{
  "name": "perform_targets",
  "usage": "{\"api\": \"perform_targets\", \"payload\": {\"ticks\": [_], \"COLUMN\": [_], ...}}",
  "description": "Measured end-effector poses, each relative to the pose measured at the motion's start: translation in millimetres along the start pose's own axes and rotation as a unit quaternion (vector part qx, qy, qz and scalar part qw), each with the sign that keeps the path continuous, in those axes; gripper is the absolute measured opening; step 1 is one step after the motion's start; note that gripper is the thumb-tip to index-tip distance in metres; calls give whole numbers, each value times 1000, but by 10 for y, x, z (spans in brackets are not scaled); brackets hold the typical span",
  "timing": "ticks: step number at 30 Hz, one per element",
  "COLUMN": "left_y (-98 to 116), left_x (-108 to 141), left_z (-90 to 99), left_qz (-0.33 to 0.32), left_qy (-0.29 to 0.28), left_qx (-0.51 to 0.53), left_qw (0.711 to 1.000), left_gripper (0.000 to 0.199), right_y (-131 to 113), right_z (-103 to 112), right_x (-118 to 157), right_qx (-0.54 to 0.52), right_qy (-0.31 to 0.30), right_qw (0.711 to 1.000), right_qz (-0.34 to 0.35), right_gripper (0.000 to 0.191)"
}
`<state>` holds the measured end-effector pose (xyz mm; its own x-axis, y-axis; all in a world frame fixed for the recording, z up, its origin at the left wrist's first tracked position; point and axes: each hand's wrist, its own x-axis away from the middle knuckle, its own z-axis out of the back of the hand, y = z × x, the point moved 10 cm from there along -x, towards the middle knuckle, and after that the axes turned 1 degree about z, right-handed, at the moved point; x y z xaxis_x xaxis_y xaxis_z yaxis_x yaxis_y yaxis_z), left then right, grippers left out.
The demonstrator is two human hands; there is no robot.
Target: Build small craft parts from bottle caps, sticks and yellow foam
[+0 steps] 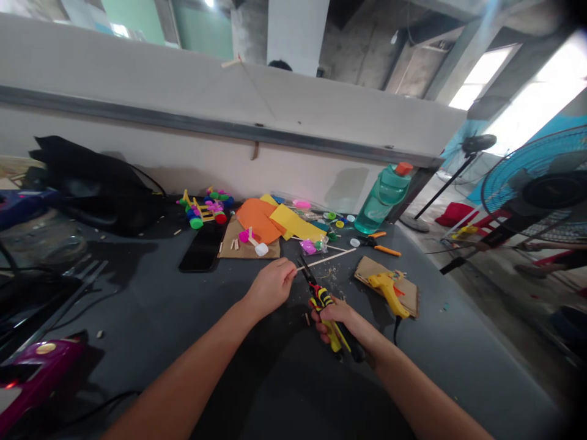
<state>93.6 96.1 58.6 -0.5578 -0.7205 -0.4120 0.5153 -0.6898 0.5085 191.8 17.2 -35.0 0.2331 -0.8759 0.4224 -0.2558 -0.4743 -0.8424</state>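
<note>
Pinched in my left hand is one end of a thin pale wooden stick, which points off to the right above the dark table. My right hand is wrapped round the yellow-and-black handles of long-nose pliers. The jaws of the pliers are at the stick, close to my left fingertips; whether they grip it I cannot tell. Small wood bits lie scattered just right of the jaws. Short cut stick pieces rest on a piece of cardboard beyond my left hand.
A yellow glue gun lies on cardboard at right, near orange-handled pliers and a green bottle. Orange paper, yellow paper, a phone and small colourful models are along the back. A fan stands at right.
</note>
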Motion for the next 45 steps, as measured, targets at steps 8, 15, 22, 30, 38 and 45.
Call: {"api": "perform_targets", "payload": {"ticks": [8, 15, 22, 30, 38, 45], "left_y": [104, 147, 138, 125, 21, -92], "left_x": [14, 18, 31, 24, 26, 13], "left_z": [28, 39, 42, 40, 17, -38], "left_qz": [-26, -32, -28, -16, 31, 57], "left_qy": [-9, -3, 5, 5, 20, 39], "left_qx": [-32, -60, -72, -74, -11, 24], "left_qw": [999, 998, 997, 997, 999, 997], "left_gripper": [22, 23, 22, 21, 24, 19], "right_y": [36, 170, 151, 141, 158, 233], "right_z": [35, 119, 143, 160, 196, 201], "right_x": [-20, -123, -99, -89, -169, -216], "right_qx": [-13, -10, 30, 81, 92, 40], "right_qy": [-2, -10, -2, 31, 36, 19], "right_qw": [1000, 999, 999, 996, 995, 998], "right_qz": [14, -30, -25, -13, -20, -54], "right_gripper": [33, 40, 38, 32, 34, 44]}}
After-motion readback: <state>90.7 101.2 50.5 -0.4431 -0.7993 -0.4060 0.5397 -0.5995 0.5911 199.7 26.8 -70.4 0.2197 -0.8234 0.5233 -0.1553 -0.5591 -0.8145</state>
